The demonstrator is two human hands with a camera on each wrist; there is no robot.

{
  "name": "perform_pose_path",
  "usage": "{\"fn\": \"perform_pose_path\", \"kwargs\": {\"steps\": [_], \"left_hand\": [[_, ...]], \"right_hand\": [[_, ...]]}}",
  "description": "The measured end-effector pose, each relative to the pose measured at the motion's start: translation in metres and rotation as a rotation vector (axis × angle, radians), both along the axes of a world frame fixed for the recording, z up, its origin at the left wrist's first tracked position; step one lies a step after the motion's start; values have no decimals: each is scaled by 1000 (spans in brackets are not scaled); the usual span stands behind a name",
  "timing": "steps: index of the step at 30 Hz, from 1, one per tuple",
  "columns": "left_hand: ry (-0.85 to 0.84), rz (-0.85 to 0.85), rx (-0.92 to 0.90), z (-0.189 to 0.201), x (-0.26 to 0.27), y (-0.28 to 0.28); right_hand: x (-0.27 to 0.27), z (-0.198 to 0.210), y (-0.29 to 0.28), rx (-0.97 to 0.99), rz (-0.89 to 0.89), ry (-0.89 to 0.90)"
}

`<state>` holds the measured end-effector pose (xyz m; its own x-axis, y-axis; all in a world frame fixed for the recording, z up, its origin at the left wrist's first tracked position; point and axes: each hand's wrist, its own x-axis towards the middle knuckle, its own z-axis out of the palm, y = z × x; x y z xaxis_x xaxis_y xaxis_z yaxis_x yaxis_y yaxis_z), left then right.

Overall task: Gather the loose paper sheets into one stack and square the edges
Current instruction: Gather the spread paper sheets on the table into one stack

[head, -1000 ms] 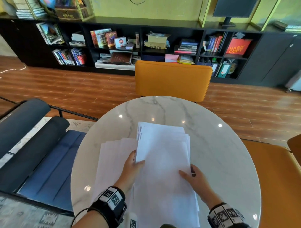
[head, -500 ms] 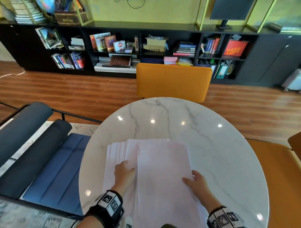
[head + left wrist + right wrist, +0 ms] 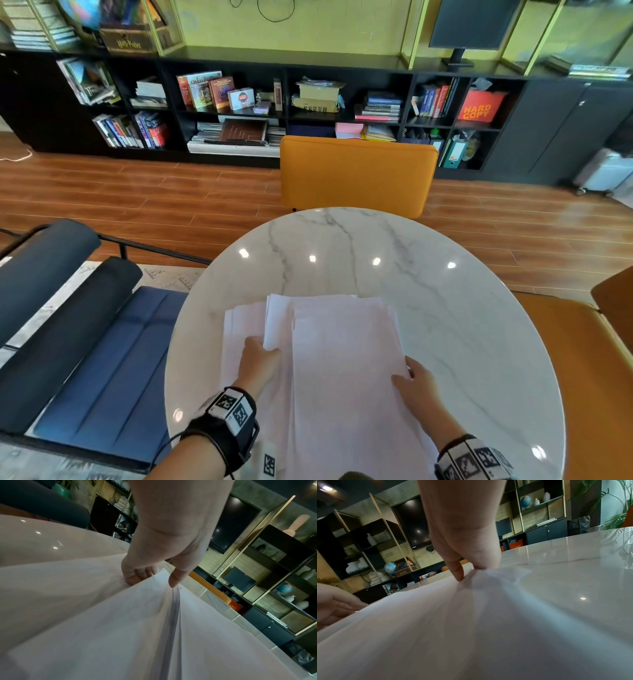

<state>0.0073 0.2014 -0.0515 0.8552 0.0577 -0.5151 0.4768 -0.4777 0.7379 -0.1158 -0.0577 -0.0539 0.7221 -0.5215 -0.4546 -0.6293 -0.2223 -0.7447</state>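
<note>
A loose stack of white paper sheets (image 3: 342,359) lies on the near half of a round marble table (image 3: 376,253). More sheets fan out from under its left side (image 3: 239,329). My left hand (image 3: 262,353) holds the left edge: in the left wrist view the fingers (image 3: 135,577) sit under the upper sheets (image 3: 120,628) and the thumb lies on top. My right hand (image 3: 407,375) pinches the right edge. In the right wrist view the thumb and curled fingers of that hand (image 3: 469,573) crumple the paper (image 3: 471,628) slightly.
An orange chair (image 3: 356,174) stands at the table's far side and another (image 3: 582,377) at the right. A dark blue lounge seat (image 3: 102,359) is close on the left. A black bookshelf (image 3: 239,109) lines the back wall. The table's far half is bare marble.
The bundle that both hands held raised has come down onto the fanned sheets and toward me. My left hand has shifted to the edge of the upper sheets.
</note>
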Motion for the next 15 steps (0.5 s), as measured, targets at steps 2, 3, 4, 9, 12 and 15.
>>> {"fn": "perform_pose_path", "kwargs": {"steps": [2,3,4,9,12,15], "left_hand": [[12,-6,-56,-1,-1,0],[24,-3,-66,2,-3,-1],[27,1,-82,6,-7,-3],[25,-5,-104,14,-18,-5],[7,-27,-134,16,-21,-3],[-69,-55,-157,18,-25,-4]], "right_hand": [[1,5,1,8,36,10],[1,5,1,8,52,16],[2,6,2,8,66,22],[6,7,16,31,152,23],[10,8,26,37,202,28],[12,5,30,18,268,37]]}}
